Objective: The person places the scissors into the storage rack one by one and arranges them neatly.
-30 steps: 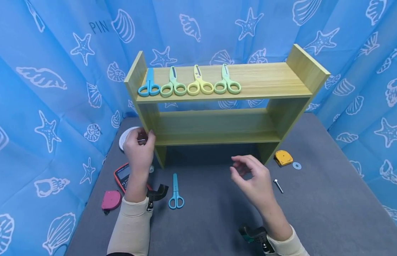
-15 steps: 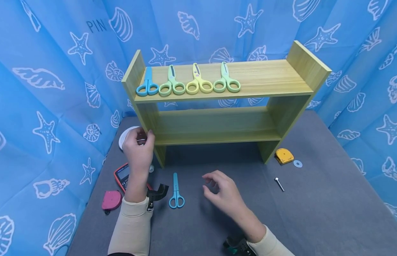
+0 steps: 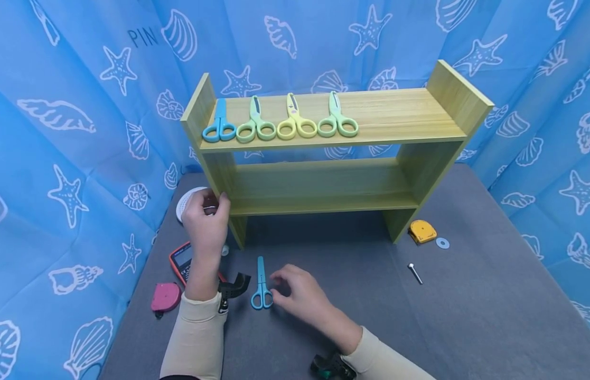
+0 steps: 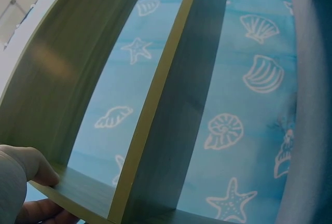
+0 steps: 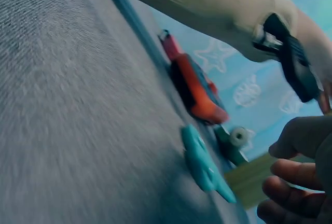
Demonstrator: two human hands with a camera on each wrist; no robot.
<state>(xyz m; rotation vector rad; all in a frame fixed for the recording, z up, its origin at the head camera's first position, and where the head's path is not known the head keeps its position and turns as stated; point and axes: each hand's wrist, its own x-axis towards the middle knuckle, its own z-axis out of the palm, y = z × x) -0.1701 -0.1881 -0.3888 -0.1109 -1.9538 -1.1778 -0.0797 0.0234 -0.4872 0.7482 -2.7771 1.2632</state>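
Note:
A two-tier wooden shelf (image 3: 323,206) stands on the table. My left hand (image 3: 206,224) grips the edge of its left side panel; in the left wrist view the thumb (image 4: 39,167) lies inside and the fingers outside. Blue scissors (image 3: 261,290) lie on the table, blades pointing away, closed. Just right of their handles is my right hand (image 3: 304,295), fingers loosely bent and holding nothing. The right wrist view shows the same scissors (image 5: 199,159) apart from the fingertips. Along the top shelf lie blue scissors (image 3: 220,124), green scissors (image 3: 256,124), yellow scissors (image 3: 295,121) and more green scissors (image 3: 336,119).
Left of the shelf are a white round object (image 3: 184,200), partly hidden, a red-edged multimeter (image 3: 180,261) and a pink tape measure (image 3: 165,298). To the right lie a yellow tape measure (image 3: 422,232), a washer (image 3: 442,243) and a bolt (image 3: 415,273). A blue curtain (image 3: 85,158) surrounds the table.
My right hand has moved left across the table to beside the blue scissors. The left hand has stayed on the shelf's side panel.

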